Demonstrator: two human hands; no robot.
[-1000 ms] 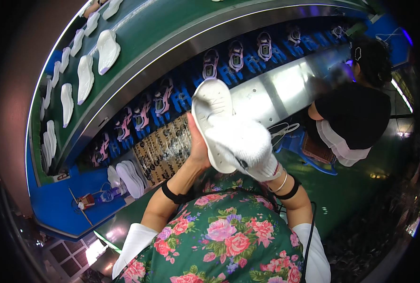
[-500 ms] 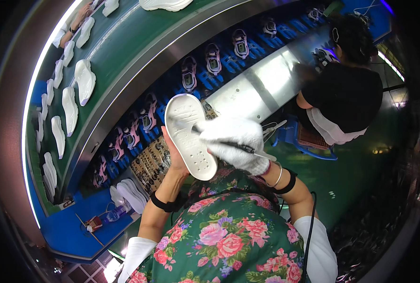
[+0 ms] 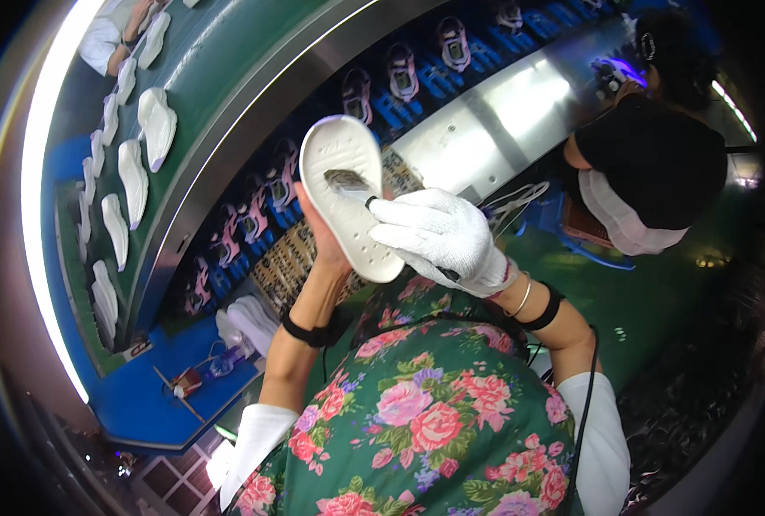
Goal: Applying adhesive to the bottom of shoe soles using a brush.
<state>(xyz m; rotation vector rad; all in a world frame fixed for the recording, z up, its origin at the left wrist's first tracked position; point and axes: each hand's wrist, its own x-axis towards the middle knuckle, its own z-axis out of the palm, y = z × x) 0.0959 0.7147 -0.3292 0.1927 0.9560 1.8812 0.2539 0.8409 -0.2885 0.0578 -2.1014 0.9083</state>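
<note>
A white shoe sole is held up in front of my body, its dimpled inner face toward me. My bare left hand is closed around its left edge, most of the fingers hidden behind it. My right hand, in a white knit glove, grips a brush. The dark bristles lie on the upper middle of the sole's inner face. Most of the brush's handle is covered by the glove.
A green conveyor belt carries several white soles on the left. Shoe uppers stand on blue holders beyond a metal plate. A co-worker sits at the right. A blue table is at lower left.
The sole and both hands have moved upward in the view. The brush bristles, blurred before, now show plainly against the sole. The co-worker appears farther right.
</note>
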